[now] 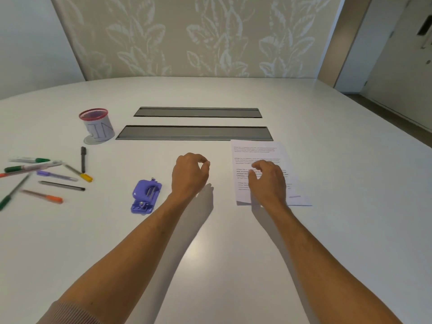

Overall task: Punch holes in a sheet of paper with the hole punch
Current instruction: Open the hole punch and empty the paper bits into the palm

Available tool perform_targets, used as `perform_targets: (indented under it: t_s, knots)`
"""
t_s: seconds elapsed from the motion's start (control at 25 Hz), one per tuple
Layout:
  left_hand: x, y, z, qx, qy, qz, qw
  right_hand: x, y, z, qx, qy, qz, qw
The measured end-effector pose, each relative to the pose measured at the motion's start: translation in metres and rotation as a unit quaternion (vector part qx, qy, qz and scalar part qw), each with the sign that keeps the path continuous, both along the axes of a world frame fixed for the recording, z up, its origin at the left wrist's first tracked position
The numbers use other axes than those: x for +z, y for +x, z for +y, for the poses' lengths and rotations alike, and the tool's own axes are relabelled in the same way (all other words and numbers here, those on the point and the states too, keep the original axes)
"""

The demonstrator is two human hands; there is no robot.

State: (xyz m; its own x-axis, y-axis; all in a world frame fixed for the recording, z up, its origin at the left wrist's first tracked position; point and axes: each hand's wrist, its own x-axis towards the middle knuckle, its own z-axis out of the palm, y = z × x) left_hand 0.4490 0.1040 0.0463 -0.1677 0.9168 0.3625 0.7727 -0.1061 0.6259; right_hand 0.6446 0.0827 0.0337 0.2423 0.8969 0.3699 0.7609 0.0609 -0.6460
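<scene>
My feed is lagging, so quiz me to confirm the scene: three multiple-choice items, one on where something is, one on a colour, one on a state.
1. Where does the hole punch lie?
A. On the paper
B. On the table, on the left hand's outer side
C. Inside the cup

2. What colour is the hole punch?
A. Purple
B. Red
C. Black

3. What is the right hand doing?
A. Gripping the hole punch
B. Holding a pen
C. Poised over the sheet of paper, holding nothing

Answers:
1 B: it lies on the white table, left of the left hand and apart from the sheet.
2 A: its plastic body is plainly purple.
3 C: the loosely curled fingers are over the printed page with nothing in them; whether they touch it is unclear.
</scene>
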Motion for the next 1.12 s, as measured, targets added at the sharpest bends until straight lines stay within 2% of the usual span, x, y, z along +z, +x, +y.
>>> perform_targets:
  t_s: [0.24,0.44,0.56,0.68,0.84,1.0,1.12]
  knots:
    - [0.008,-0.076,-0.021,0.081,0.018,0.006,0.997,-0.008,-0.078,-0.013,0.083,-0.029,-0.018,0.996]
    - [-0.004,-0.123,-0.035,0.117,-0.087,0.001,0.989,-0.021,-0.116,-0.021,0.126,-0.083,-0.020,0.988]
    - [-0.011,-0.131,-0.038,0.090,-0.163,-0.064,0.980,-0.028,-0.128,-0.026,0.150,-0.089,-0.057,0.983]
    - [-0.015,-0.135,-0.038,0.075,-0.177,-0.137,0.972,-0.033,-0.131,-0.031,0.149,-0.077,-0.102,0.981]
    - [-0.014,-0.145,-0.034,0.061,-0.191,-0.252,0.947,-0.034,-0.131,-0.032,0.144,-0.071,-0.116,0.980]
    - [-0.011,-0.154,-0.029,0.070,-0.190,-0.310,0.929,-0.035,-0.132,-0.033,0.142,-0.064,-0.111,0.982]
    - [-0.008,-0.164,-0.022,0.086,-0.169,-0.299,0.935,-0.032,-0.132,-0.035,0.142,-0.048,-0.111,0.983]
